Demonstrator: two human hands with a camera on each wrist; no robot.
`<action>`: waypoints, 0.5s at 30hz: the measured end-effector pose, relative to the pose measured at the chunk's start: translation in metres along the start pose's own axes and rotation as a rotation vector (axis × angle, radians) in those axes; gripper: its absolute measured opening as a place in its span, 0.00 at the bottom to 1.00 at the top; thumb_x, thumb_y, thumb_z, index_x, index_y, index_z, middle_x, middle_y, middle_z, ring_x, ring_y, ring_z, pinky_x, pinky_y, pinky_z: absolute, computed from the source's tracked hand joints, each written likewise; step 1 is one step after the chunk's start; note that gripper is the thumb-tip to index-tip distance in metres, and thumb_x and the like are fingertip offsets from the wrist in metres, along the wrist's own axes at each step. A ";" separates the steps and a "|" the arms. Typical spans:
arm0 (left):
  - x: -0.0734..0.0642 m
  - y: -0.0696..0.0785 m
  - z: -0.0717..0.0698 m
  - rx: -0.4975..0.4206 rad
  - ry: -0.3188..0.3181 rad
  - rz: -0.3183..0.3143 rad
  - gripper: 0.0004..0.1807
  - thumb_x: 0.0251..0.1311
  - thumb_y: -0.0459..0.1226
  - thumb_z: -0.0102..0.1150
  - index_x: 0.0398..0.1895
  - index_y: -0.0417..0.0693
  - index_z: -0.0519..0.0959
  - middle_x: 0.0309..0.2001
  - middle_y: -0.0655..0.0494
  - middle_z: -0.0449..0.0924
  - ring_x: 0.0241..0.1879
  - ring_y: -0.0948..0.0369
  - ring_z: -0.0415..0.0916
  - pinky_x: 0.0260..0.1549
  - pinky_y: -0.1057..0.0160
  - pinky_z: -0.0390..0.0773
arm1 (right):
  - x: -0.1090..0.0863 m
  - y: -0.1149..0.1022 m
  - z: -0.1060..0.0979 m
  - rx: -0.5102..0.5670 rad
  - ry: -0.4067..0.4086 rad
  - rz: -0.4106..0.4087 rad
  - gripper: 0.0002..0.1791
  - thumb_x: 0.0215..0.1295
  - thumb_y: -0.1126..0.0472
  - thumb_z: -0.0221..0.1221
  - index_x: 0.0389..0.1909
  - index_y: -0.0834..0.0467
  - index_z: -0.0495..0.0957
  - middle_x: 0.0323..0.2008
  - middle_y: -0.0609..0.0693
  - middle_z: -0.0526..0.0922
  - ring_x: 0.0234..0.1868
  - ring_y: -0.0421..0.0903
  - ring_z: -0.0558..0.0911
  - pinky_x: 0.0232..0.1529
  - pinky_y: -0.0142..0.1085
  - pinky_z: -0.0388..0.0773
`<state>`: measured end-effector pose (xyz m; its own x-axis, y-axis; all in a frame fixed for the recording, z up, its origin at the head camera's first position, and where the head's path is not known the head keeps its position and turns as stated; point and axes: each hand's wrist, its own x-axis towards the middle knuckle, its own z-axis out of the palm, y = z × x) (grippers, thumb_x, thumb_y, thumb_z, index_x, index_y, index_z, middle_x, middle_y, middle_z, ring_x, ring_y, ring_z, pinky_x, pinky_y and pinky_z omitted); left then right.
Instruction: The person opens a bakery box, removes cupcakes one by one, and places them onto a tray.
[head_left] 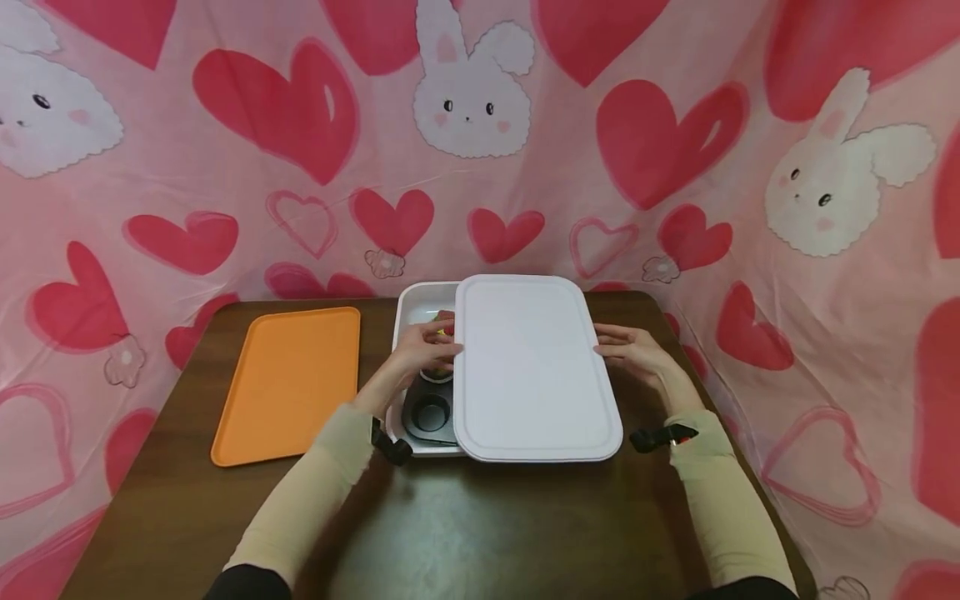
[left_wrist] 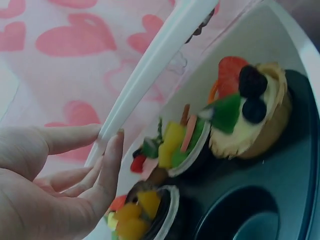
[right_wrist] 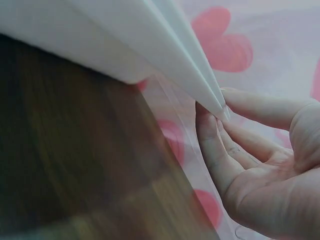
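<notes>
A white lid [head_left: 534,367] with rounded corners is held above a white box [head_left: 408,312], covering its right part from the head view. My left hand [head_left: 420,350] pinches the lid's left edge between thumb and fingers; the left wrist view shows that edge between the fingertips. On the opposite edge, my right hand [head_left: 633,348] pinches the lid the same way. Inside the box stands a dark muffin tin [left_wrist: 260,170] with an empty cup showing. It holds a fruit tart [left_wrist: 255,110] topped with berries and dark cups [left_wrist: 170,215] of colourful fruit pieces. The lid hides the rest.
An orange tray [head_left: 292,383] lies on the brown wooden table [head_left: 480,533] to the left of the box. A pink curtain [head_left: 465,192] with hearts and rabbits hangs behind the table and along its sides.
</notes>
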<state>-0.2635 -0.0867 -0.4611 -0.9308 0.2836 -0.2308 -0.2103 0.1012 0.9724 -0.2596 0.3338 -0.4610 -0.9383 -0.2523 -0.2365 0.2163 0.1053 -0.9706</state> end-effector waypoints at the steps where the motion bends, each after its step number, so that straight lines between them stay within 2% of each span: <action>1: 0.000 0.001 0.004 0.010 -0.001 0.008 0.36 0.71 0.29 0.69 0.81 0.37 0.70 0.52 0.41 0.87 0.31 0.66 0.88 0.38 0.62 0.93 | -0.002 0.001 -0.003 -0.005 0.009 -0.004 0.38 0.79 0.72 0.59 0.83 0.76 0.54 0.44 0.37 0.89 0.47 0.33 0.89 0.50 0.29 0.89; 7: 0.004 0.006 0.028 0.094 0.013 0.086 0.36 0.69 0.27 0.70 0.80 0.33 0.70 0.47 0.41 0.85 0.30 0.66 0.85 0.38 0.56 0.94 | -0.015 0.004 -0.013 -0.047 0.065 -0.035 0.39 0.78 0.71 0.61 0.83 0.76 0.56 0.45 0.36 0.87 0.46 0.33 0.89 0.49 0.28 0.89; 11: 0.006 0.008 0.040 0.123 0.003 0.127 0.36 0.69 0.24 0.68 0.79 0.31 0.70 0.43 0.44 0.85 0.31 0.67 0.83 0.39 0.52 0.94 | -0.022 0.004 -0.019 -0.103 0.096 -0.023 0.39 0.78 0.69 0.63 0.83 0.74 0.58 0.47 0.37 0.86 0.44 0.33 0.89 0.48 0.28 0.90; 15: 0.010 0.007 0.051 0.150 -0.006 0.146 0.37 0.68 0.25 0.69 0.79 0.30 0.70 0.41 0.43 0.86 0.30 0.68 0.83 0.36 0.58 0.93 | -0.030 0.004 -0.027 -0.154 0.118 0.005 0.39 0.78 0.67 0.64 0.83 0.72 0.60 0.53 0.45 0.86 0.44 0.34 0.90 0.50 0.30 0.90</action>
<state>-0.2586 -0.0345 -0.4580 -0.9463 0.3109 -0.0883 -0.0259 0.1994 0.9796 -0.2381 0.3672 -0.4562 -0.9645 -0.1374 -0.2254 0.1855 0.2546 -0.9491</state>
